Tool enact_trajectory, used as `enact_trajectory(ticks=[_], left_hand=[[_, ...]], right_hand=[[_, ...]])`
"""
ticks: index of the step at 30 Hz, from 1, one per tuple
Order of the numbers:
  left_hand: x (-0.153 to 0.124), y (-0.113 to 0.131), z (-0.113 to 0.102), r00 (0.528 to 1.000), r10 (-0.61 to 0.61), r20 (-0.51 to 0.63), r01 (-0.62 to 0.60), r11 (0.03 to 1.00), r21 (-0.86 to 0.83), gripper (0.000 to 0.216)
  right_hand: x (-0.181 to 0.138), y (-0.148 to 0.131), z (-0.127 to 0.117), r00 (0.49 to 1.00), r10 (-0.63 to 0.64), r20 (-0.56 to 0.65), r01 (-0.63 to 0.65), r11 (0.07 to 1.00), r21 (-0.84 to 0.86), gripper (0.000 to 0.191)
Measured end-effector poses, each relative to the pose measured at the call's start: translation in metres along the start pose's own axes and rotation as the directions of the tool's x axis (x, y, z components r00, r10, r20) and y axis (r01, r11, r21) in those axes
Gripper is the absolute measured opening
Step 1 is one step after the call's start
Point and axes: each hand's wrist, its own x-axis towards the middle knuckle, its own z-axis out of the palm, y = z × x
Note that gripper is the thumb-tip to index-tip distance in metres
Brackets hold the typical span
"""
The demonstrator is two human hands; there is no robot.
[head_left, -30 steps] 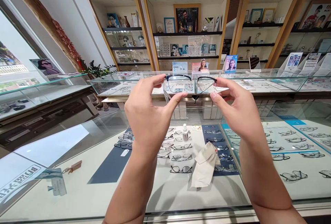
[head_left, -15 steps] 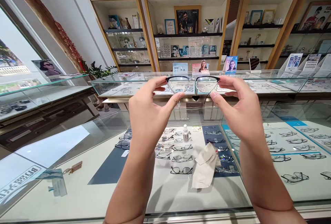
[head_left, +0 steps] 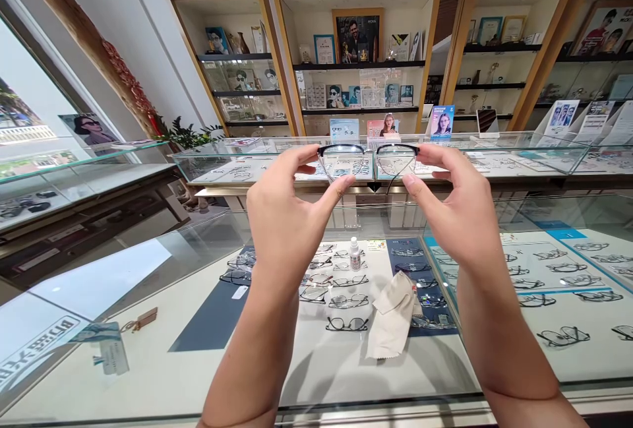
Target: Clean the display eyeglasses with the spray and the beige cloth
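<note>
I hold a pair of dark-rimmed glasses up at arm's length, level, lenses facing me. My left hand pinches the left lens rim between thumb and fingers. My right hand pinches the right rim the same way. Both hands hover above a glass display counter. On the counter below lie a beige cleaning cloth and a small white spray bottle.
Rows of spectacle frames lie under the counter glass. A second glass counter stands behind, then wooden wall shelves with pictures and cards. A tagged key and a leaflet rest at the left.
The glasses turned slightly and now sit more level between my hands; the loose temple arm dangling under the left lens is no longer seen. My hands barely moved.
</note>
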Motion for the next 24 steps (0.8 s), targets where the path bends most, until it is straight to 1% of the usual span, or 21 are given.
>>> enact_trajectory(ticks=[6, 14, 18, 24], left_hand=[[-0.002, 0.001, 0.002, 1.000, 0.007, -0.011, -0.007, 1.000, 0.007, 0.052], [0.004, -0.005, 0.001, 0.995, -0.080, 0.062, 0.084, 0.995, -0.052, 0.050], [0.006, -0.007, -0.001, 0.987, -0.108, 0.118, 0.118, 0.990, -0.080, 0.057], [0.008, -0.008, -0.001, 0.987, -0.115, 0.110, 0.125, 0.988, -0.093, 0.054]], right_hand=[[0.000, 0.003, 0.002, 1.000, -0.015, 0.003, 0.015, 1.000, -0.003, 0.037], [0.001, 0.001, 0.003, 0.994, -0.093, -0.049, 0.093, 0.996, 0.009, 0.035], [0.000, -0.003, 0.003, 0.991, -0.117, -0.071, 0.118, 0.993, 0.022, 0.034], [0.000, -0.007, 0.005, 0.976, -0.188, -0.106, 0.191, 0.981, 0.023, 0.033]])
